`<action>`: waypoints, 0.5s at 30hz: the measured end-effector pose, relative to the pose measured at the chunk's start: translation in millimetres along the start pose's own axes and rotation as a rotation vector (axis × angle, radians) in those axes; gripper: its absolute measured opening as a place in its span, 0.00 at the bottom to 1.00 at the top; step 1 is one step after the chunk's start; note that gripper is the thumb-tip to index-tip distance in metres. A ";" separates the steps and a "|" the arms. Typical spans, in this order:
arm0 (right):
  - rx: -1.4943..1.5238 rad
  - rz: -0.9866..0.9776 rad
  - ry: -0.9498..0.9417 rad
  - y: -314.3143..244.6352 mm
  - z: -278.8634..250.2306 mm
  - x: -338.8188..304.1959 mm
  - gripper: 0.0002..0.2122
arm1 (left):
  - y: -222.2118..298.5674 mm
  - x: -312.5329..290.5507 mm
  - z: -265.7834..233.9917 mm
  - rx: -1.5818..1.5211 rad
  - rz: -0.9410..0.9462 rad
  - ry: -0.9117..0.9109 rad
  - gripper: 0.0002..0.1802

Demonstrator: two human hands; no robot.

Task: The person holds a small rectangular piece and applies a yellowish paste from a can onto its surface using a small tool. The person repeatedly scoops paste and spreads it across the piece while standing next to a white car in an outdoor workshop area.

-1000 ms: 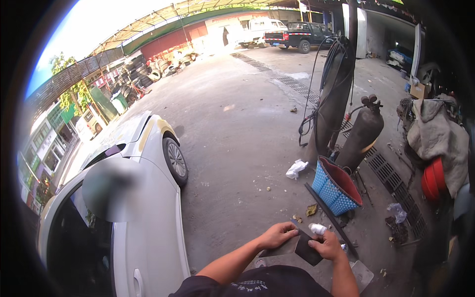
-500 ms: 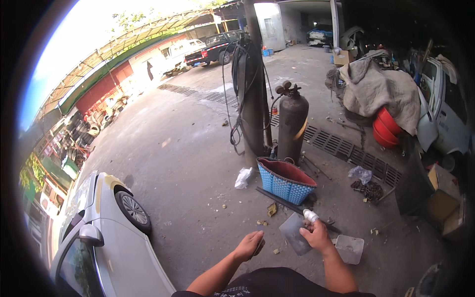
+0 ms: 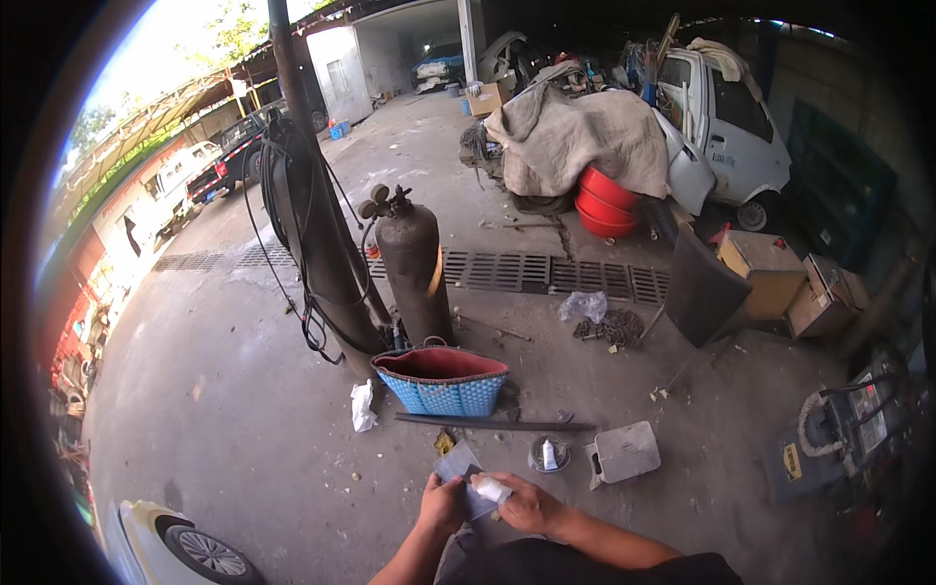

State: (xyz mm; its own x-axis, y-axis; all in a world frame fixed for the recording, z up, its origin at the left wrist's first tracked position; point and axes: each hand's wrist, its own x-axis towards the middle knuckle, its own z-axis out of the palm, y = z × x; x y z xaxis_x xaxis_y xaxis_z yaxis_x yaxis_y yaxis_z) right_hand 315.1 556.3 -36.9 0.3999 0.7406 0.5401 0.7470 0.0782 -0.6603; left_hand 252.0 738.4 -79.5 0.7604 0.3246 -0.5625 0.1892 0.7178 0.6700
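Note:
My left hand (image 3: 441,504) is closed on the edge of a flat, greyish translucent plate (image 3: 458,458). My right hand (image 3: 531,509) grips a small white cylindrical thing (image 3: 493,489) and meets the plate from the other side. A small dark piece shows between the hands against the plate; its kind cannot be made out. Just beyond my right hand, a round container (image 3: 536,466) with a white tube (image 3: 549,454) on it rests on the ground. Beside it lies a whitish, shallow rectangular case (image 3: 627,452).
A dark bar (image 3: 497,423) lies before a blue woven basket (image 3: 444,395). Behind stand a gas cylinder (image 3: 414,268) and a post hung with hoses (image 3: 302,214). A battery-like unit (image 3: 838,444) is at right, a car (image 3: 175,546) at lower left, and a dark chair back (image 3: 697,288) farther right.
The view has swung right. My left hand has come over to the plate, which my right hand held before, and both hands are now together. The round container with the tube has come into sight.

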 end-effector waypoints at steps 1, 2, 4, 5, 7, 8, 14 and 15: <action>0.021 0.005 0.014 1.3 6.0 9.8 0.26 | 10.2 9.7 3.6 0.021 0.024 -0.011 0.19; -0.036 0.062 -0.030 2.5 10.3 15.0 0.26 | 22.0 17.0 1.8 0.041 0.060 -0.035 0.18; -0.060 0.113 -0.034 15.5 23.3 28.6 0.26 | 51.9 41.3 -4.5 0.057 0.069 -0.080 0.17; -0.006 0.189 0.012 25.5 30.1 34.3 0.21 | 69.2 54.8 -10.5 0.059 0.049 -0.101 0.17; -0.114 0.262 -0.053 48.7 42.8 42.8 0.17 | 101.3 81.9 -26.3 -0.002 0.006 -0.185 0.18; -0.241 0.188 -0.058 62.2 49.7 49.1 0.18 | 116.3 94.2 -34.6 -0.074 0.017 -0.266 0.18; 0.629 0.855 0.599 96.1 68.1 80.2 0.26 | 157.6 154.0 -52.0 0.045 -0.122 -0.293 0.17; 0.658 0.919 0.504 98.2 71.5 85.2 0.27 | 156.7 158.2 -52.5 0.084 -0.150 -0.305 0.17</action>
State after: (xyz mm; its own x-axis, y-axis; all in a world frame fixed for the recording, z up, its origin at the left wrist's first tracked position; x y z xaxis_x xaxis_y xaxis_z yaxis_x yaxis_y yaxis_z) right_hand 384.6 674.9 -93.0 0.9034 0.3695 -0.2178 -0.2694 0.0939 -0.9584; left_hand 369.3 934.6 -88.9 0.8686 0.0113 -0.4953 0.3536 0.6860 0.6359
